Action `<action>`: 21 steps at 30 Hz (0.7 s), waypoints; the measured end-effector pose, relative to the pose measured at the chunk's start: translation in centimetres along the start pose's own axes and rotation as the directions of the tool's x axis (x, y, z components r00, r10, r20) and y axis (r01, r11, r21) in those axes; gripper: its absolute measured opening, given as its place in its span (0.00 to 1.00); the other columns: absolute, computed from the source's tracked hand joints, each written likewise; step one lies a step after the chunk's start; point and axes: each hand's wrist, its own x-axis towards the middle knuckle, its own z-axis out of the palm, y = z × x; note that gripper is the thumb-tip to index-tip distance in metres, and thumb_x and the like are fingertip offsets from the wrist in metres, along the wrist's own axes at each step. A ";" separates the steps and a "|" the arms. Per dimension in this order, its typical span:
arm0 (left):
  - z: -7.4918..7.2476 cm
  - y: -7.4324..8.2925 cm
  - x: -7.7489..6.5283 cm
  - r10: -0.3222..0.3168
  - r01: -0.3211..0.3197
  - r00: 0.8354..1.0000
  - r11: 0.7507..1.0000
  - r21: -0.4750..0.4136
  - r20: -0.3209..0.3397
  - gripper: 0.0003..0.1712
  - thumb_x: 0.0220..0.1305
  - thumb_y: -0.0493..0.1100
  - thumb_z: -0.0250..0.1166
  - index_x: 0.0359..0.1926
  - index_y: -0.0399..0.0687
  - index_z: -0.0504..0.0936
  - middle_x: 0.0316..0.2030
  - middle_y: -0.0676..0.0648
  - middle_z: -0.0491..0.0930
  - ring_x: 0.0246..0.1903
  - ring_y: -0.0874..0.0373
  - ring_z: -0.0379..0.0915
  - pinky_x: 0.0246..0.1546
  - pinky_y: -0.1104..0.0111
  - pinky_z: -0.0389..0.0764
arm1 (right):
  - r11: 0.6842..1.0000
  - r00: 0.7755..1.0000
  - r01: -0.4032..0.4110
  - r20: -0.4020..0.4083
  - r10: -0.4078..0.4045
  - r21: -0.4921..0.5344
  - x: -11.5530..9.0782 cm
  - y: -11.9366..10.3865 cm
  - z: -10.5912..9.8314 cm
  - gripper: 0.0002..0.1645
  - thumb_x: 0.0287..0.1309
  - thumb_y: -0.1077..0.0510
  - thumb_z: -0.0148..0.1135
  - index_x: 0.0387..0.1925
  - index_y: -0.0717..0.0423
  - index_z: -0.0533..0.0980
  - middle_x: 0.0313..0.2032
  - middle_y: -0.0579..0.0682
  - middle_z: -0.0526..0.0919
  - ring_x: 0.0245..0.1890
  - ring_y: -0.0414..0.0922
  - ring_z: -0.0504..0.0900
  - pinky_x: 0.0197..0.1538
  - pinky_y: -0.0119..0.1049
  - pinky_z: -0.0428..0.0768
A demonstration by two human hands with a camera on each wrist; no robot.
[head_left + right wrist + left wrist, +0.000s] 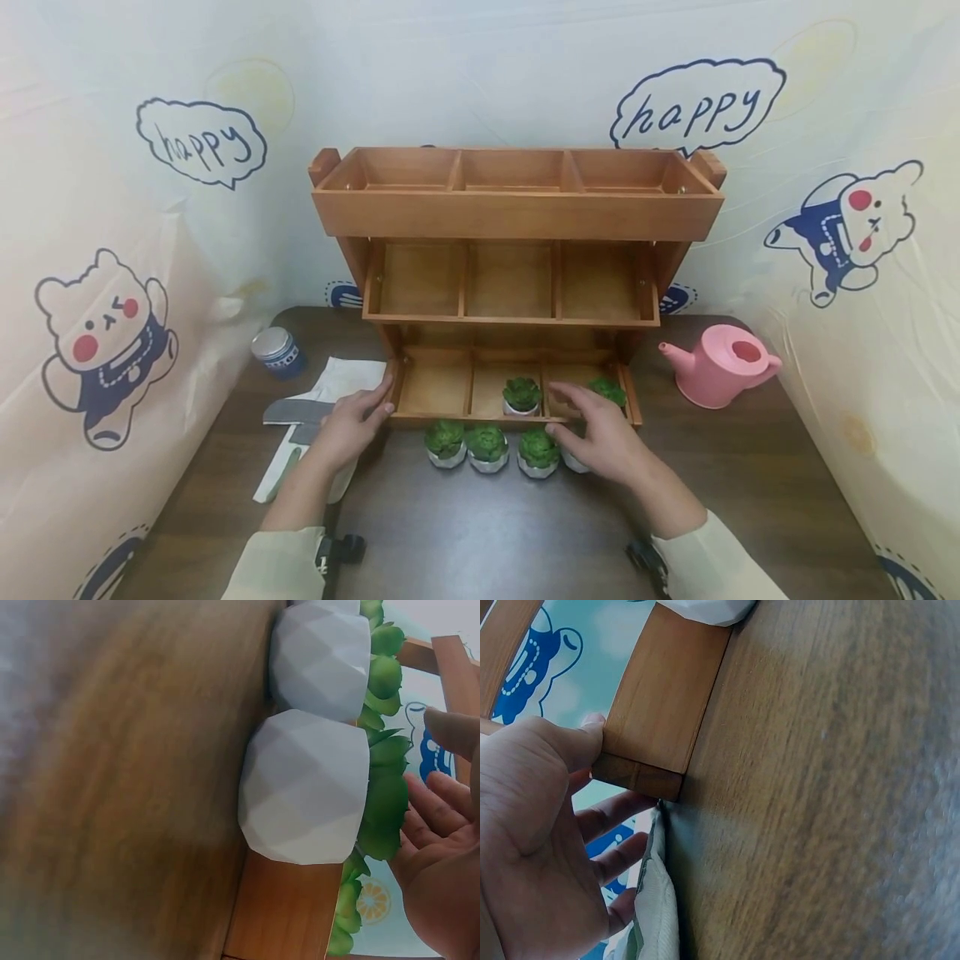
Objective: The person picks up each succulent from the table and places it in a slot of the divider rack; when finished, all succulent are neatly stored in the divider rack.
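A three-tier wooden shelf (pixel 517 218) stands before me, each tier split into compartments. My left hand (pixel 352 425) holds the left front corner of its bottom tier, thumb at the front panel (pixel 664 690) and fingers along the outer side. Above the right front of that tier, my right hand (pixel 606 433) is spread with nothing in its grasp. A potted succulent (pixel 521 395) sits in the bottom middle compartment; another succulent (pixel 607 390) shows behind my right fingers. Several white faceted pots (pixel 306 787) with green succulents stand in a row on the table along the tier's front, one partly hidden by my right hand.
To the right is a pink watering can (pixel 722 367). A blue jar with a silvery lid (pixel 279 353) stands at the back left. White and grey gloves (pixel 330 392) lie beside my left hand on the dark wooden table (pixel 480 533). A printed cloth surrounds the table.
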 end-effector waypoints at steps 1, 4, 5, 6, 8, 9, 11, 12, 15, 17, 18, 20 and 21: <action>0.0 0.0 0.0 0.007 -0.007 1.000 1.000 0.005 -0.004 0.34 0.79 0.60 0.54 0.80 0.66 0.60 0.72 0.39 0.70 0.74 0.32 0.56 0.64 0.26 0.48 | 1.000 1.000 -0.002 -0.007 0.002 0.003 -0.2 0.0 0.0 0.37 0.65 0.50 0.73 0.72 0.47 0.71 0.63 0.51 0.81 0.62 0.51 0.81 0.61 0.54 0.81; 0.1 0.0 -0.1 0.027 -0.027 0.999 0.999 0.020 -0.017 0.33 0.79 0.60 0.54 0.80 0.65 0.61 0.72 0.40 0.71 0.73 0.32 0.57 0.63 0.26 0.50 | 1.000 1.000 -0.009 -0.022 0.010 0.013 -0.9 0.0 0.0 0.38 0.64 0.51 0.74 0.72 0.45 0.70 0.63 0.49 0.81 0.62 0.49 0.81 0.61 0.53 0.81; 0.1 0.0 -0.1 0.028 -0.028 0.999 0.999 0.019 -0.019 0.33 0.79 0.60 0.54 0.80 0.65 0.61 0.72 0.40 0.71 0.73 0.32 0.58 0.63 0.26 0.50 | 1.000 1.000 -0.012 -0.027 0.013 0.021 -1.1 0.0 0.1 0.38 0.64 0.51 0.74 0.73 0.45 0.70 0.64 0.48 0.81 0.62 0.49 0.81 0.62 0.53 0.81; 0.1 0.0 -0.2 0.029 -0.029 0.999 0.999 0.019 -0.020 0.34 0.79 0.60 0.54 0.80 0.65 0.61 0.72 0.39 0.71 0.73 0.32 0.58 0.63 0.26 0.50 | 1.000 0.999 -0.014 -0.032 0.015 0.028 -1.4 0.0 0.1 0.38 0.64 0.52 0.74 0.73 0.45 0.70 0.64 0.47 0.81 0.62 0.49 0.81 0.62 0.53 0.81; 0.2 -0.1 -0.2 0.031 -0.030 0.999 0.999 0.020 -0.022 0.34 0.79 0.61 0.54 0.80 0.65 0.61 0.72 0.39 0.71 0.73 0.32 0.57 0.63 0.26 0.50 | 0.999 0.999 -0.018 -0.038 0.020 0.043 -1.7 0.1 0.2 0.40 0.63 0.53 0.75 0.73 0.44 0.69 0.63 0.47 0.82 0.62 0.48 0.81 0.63 0.53 0.80; 0.2 -0.1 -0.2 0.032 -0.032 0.999 0.999 0.021 -0.022 0.34 0.79 0.61 0.54 0.80 0.65 0.61 0.72 0.39 0.71 0.73 0.32 0.57 0.63 0.27 0.51 | 0.999 0.999 -0.017 -0.043 0.019 0.050 -1.9 0.2 0.2 0.40 0.62 0.53 0.75 0.73 0.45 0.69 0.63 0.48 0.82 0.63 0.47 0.81 0.63 0.53 0.79; 0.2 -0.1 -0.2 0.034 -0.034 0.999 0.999 0.021 -0.021 0.34 0.79 0.62 0.53 0.80 0.65 0.61 0.72 0.39 0.71 0.73 0.32 0.57 0.63 0.27 0.51 | 0.998 0.998 -0.009 -0.056 0.012 0.056 -2.3 0.4 0.3 0.42 0.62 0.54 0.76 0.74 0.45 0.68 0.63 0.47 0.82 0.63 0.46 0.81 0.64 0.52 0.78; 0.2 -0.1 -0.2 0.036 -0.035 0.999 0.999 0.023 -0.021 0.34 0.79 0.62 0.53 0.80 0.65 0.61 0.72 0.39 0.71 0.73 0.32 0.57 0.63 0.27 0.51 | 0.999 0.998 0.002 -0.067 0.002 0.054 -2.5 0.5 0.4 0.42 0.61 0.54 0.76 0.74 0.46 0.67 0.62 0.47 0.83 0.62 0.45 0.81 0.65 0.52 0.78; 0.1 -0.1 -0.1 0.039 -0.039 0.999 0.999 0.026 -0.020 0.34 0.79 0.61 0.54 0.80 0.65 0.61 0.72 0.39 0.71 0.73 0.32 0.57 0.63 0.27 0.51 | 0.999 0.995 0.030 -0.094 -0.026 0.036 -2.9 0.7 0.5 0.44 0.60 0.55 0.77 0.74 0.48 0.67 0.61 0.47 0.84 0.61 0.45 0.82 0.65 0.51 0.78; 0.1 -0.1 -0.1 0.042 -0.041 0.999 0.999 0.027 -0.023 0.34 0.79 0.61 0.54 0.80 0.64 0.61 0.72 0.39 0.71 0.73 0.33 0.57 0.63 0.27 0.51 | 0.999 0.994 0.035 -0.107 -0.033 0.018 -3.2 0.7 0.5 0.44 0.59 0.56 0.78 0.73 0.49 0.68 0.60 0.46 0.84 0.61 0.44 0.82 0.65 0.51 0.78; 0.1 -0.1 -0.1 0.042 -0.042 0.999 0.999 0.028 -0.025 0.34 0.79 0.60 0.54 0.80 0.64 0.61 0.72 0.39 0.71 0.73 0.33 0.58 0.63 0.27 0.52 | 0.999 0.994 0.034 -0.109 -0.032 0.011 -3.4 0.6 0.5 0.44 0.58 0.56 0.78 0.73 0.49 0.68 0.60 0.47 0.84 0.61 0.44 0.82 0.65 0.51 0.78; 0.1 -0.1 -0.1 0.045 -0.044 0.999 0.999 0.027 -0.027 0.34 0.79 0.60 0.55 0.80 0.64 0.61 0.71 0.39 0.72 0.73 0.33 0.58 0.62 0.27 0.52 | 1.000 0.994 0.024 -0.107 -0.023 0.005 -3.7 0.5 0.5 0.44 0.58 0.56 0.78 0.73 0.49 0.68 0.59 0.47 0.85 0.60 0.44 0.82 0.65 0.50 0.78; 0.1 -0.1 -0.1 0.046 -0.046 0.999 0.999 0.029 -0.028 0.33 0.79 0.60 0.55 0.80 0.64 0.61 0.71 0.39 0.72 0.73 0.33 0.59 0.62 0.27 0.52 | 1.000 0.994 0.023 -0.108 -0.023 0.002 -3.8 0.4 0.5 0.45 0.57 0.56 0.79 0.73 0.49 0.68 0.59 0.47 0.85 0.60 0.44 0.83 0.64 0.50 0.78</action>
